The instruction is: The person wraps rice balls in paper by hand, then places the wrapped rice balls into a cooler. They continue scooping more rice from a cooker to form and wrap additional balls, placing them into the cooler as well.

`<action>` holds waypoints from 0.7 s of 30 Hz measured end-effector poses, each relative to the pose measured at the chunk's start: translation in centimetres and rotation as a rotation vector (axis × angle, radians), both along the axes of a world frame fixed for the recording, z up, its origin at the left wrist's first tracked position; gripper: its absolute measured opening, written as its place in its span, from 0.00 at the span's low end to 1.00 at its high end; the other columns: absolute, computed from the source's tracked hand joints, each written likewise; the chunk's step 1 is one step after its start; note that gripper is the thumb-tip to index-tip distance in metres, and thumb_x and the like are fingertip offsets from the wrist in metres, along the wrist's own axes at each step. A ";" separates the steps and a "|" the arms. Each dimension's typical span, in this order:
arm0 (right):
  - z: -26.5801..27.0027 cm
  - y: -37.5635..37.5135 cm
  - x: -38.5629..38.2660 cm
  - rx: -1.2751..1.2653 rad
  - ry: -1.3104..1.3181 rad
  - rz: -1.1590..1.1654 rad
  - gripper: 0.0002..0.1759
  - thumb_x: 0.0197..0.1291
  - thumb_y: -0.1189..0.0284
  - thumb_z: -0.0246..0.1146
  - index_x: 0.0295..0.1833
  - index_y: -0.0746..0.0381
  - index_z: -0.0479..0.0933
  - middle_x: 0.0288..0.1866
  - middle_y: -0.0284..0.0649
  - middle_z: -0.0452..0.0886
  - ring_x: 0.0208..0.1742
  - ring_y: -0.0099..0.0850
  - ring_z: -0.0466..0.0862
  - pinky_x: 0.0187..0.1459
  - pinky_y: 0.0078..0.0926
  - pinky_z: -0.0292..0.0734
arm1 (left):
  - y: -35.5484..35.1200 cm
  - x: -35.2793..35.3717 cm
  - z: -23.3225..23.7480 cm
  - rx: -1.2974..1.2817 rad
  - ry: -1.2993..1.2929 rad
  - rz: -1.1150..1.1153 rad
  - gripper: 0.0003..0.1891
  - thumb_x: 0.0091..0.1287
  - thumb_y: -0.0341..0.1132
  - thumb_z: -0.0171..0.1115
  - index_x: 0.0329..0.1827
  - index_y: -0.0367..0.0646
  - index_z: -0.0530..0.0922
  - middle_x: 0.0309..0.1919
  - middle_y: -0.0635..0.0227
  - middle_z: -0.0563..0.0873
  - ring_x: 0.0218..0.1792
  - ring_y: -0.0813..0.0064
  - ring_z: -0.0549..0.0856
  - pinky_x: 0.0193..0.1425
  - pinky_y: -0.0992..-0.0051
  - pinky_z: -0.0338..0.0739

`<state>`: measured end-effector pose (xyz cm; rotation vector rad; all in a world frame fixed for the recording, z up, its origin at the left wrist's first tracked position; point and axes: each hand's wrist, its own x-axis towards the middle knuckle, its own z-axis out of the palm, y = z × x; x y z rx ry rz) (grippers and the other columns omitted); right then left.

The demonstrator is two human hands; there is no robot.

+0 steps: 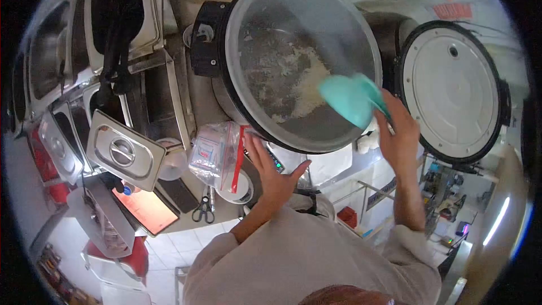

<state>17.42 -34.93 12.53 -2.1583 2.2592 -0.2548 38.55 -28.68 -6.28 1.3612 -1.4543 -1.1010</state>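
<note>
The bowl [347, 101] is over the pot [232, 39]; the lid [451, 87] stands to the right, the plastic bag [212, 157] (like the scissors [203, 210]) near-left, on the desk [200, 99].

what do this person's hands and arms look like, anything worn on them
The left hand and right hand are bare, without gloves; no watch or ring can be made out. The sleeves are plain, light greyish beige, ending around the elbows, so the forearms are uncovered.
</note>
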 end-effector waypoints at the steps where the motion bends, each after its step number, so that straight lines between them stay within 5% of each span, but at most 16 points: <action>1: -1.3 -2.8 0.0 0.062 0.095 0.082 0.18 0.68 0.69 0.64 0.62 0.57 0.78 0.47 0.44 0.87 0.44 0.47 0.89 0.43 0.44 0.84 | 0.2 -0.5 -0.8 0.014 -0.003 -0.003 0.74 0.49 0.47 0.86 0.84 0.37 0.32 0.81 0.37 0.31 0.82 0.35 0.37 0.81 0.39 0.43; 5: -9.2 -12.7 -1.0 0.387 0.590 0.213 0.08 0.61 0.70 0.64 0.43 0.58 0.85 0.40 0.43 0.89 0.43 0.41 0.90 0.45 0.42 0.84 | -0.5 -2.3 -1.9 -0.118 0.009 0.095 0.72 0.50 0.47 0.85 0.84 0.37 0.33 0.81 0.35 0.34 0.81 0.31 0.39 0.79 0.33 0.40; 8: -12.1 -13.4 -2.4 0.531 0.708 0.540 0.08 0.59 0.72 0.63 0.41 0.60 0.86 0.37 0.43 0.88 0.38 0.42 0.90 0.43 0.39 0.86 | -0.7 -3.1 -3.1 -0.105 -0.025 0.166 0.72 0.49 0.48 0.85 0.84 0.36 0.35 0.81 0.34 0.36 0.81 0.30 0.41 0.79 0.34 0.40; 15: -11.5 -9.1 -0.4 0.627 0.554 0.651 0.06 0.54 0.72 0.66 0.38 0.58 0.87 0.36 0.41 0.89 0.42 0.40 0.90 0.48 0.40 0.85 | -1.3 -3.4 -2.9 -0.208 -0.086 0.222 0.72 0.49 0.50 0.84 0.84 0.36 0.35 0.81 0.35 0.38 0.81 0.33 0.41 0.80 0.35 0.38; 21: -7.3 -14.9 0.1 0.733 0.626 0.647 0.08 0.53 0.70 0.67 0.39 0.57 0.86 0.36 0.44 0.89 0.43 0.41 0.90 0.47 0.41 0.83 | -1.2 -2.9 -1.7 -0.165 -0.108 0.186 0.74 0.50 0.50 0.85 0.84 0.39 0.31 0.82 0.40 0.33 0.83 0.39 0.37 0.82 0.42 0.39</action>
